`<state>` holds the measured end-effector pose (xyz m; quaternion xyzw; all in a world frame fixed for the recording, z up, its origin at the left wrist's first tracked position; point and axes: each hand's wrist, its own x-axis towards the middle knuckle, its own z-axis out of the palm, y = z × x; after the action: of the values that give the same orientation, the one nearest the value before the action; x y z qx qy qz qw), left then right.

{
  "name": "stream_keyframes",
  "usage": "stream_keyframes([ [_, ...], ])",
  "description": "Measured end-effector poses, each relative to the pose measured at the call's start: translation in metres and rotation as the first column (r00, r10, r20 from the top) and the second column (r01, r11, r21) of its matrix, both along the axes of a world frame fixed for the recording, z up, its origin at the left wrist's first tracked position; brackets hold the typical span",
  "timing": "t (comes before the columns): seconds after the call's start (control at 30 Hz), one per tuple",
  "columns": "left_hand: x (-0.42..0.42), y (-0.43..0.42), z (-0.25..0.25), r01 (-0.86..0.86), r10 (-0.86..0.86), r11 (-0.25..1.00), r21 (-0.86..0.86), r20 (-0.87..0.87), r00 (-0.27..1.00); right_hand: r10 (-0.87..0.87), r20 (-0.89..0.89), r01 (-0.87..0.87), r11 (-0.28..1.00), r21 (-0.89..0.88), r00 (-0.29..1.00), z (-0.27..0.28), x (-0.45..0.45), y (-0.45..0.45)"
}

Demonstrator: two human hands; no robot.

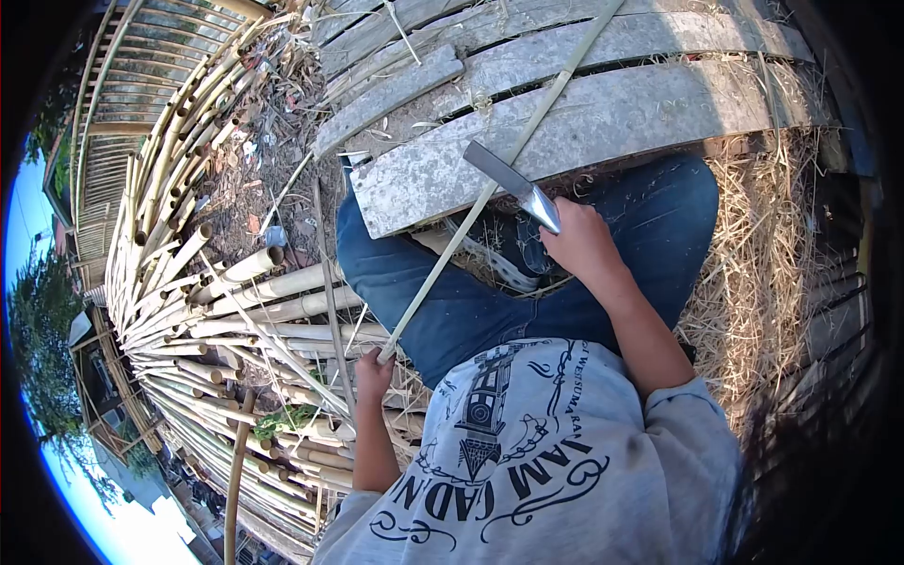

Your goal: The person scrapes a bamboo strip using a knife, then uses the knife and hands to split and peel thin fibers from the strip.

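Note:
My left hand [374, 374] is closed round the lower end of a long, pale bamboo strip [443, 259], beside my left thigh. The strip slants up across my lap and over the plank bench to the top of the view. In my right hand [582, 240] is a knife [499, 171] with a broad dark blade and a shiny metal collar; its handle is hidden in my fist. The blade crosses over the strip near the front plank's edge; whether they touch I cannot tell.
Weathered planks [603, 118] form a slatted bench before my knees, with a short loose board [391, 99] on top. Many cut bamboo poles [292, 282] lie stacked at the left. Straw-like shavings [753, 273] cover the right side. A bamboo fence [155, 71] stands far left.

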<state>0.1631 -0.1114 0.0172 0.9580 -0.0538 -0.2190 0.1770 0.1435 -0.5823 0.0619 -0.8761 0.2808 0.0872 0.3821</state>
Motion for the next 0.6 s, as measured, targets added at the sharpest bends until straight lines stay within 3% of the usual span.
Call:
stream_keyframes([
  [0.07,0.007,0.001,0.006,0.01,-0.002,0.998,0.059,-0.142,0.99,-0.025,0.012,0.024,0.999,0.025,1.0,0.007,-0.001,-0.008],
  [0.23,0.021,0.008,0.009,-0.087,0.129,0.981,0.172,-0.251,0.959,-0.123,0.094,0.109,0.985,0.135,0.988,0.011,-0.01,-0.03],
  [0.3,0.023,0.015,0.002,0.038,-0.043,0.981,0.192,0.021,0.999,-0.174,0.16,0.149,0.976,0.157,0.972,0.008,-0.013,-0.029],
  [0.33,0.022,0.018,-0.002,0.037,-0.042,0.981,0.188,0.022,0.999,-0.231,0.221,0.192,0.964,0.185,0.948,0.007,-0.014,-0.029],
  [0.4,0.022,0.007,0.002,0.07,-0.148,0.967,0.243,0.321,0.935,-0.239,0.258,0.194,0.963,0.189,0.936,0.007,-0.013,-0.03],
  [0.47,0.022,-0.008,0.006,0.005,-0.048,0.988,0.157,0.27,0.962,-0.248,0.292,0.196,0.961,0.195,0.924,0.009,-0.01,-0.03],
  [0.53,0.022,-0.026,0.012,0.18,-0.22,0.975,0.132,0.438,0.872,-0.274,0.141,0.218,0.921,0.322,0.951,0.014,-0.005,-0.032],
  [0.6,0.02,-0.032,0.017,0.196,-0.215,0.977,0.088,0.346,0.913,-0.274,0.101,0.23,0.92,0.316,0.956,0.014,-0.001,-0.034],
])
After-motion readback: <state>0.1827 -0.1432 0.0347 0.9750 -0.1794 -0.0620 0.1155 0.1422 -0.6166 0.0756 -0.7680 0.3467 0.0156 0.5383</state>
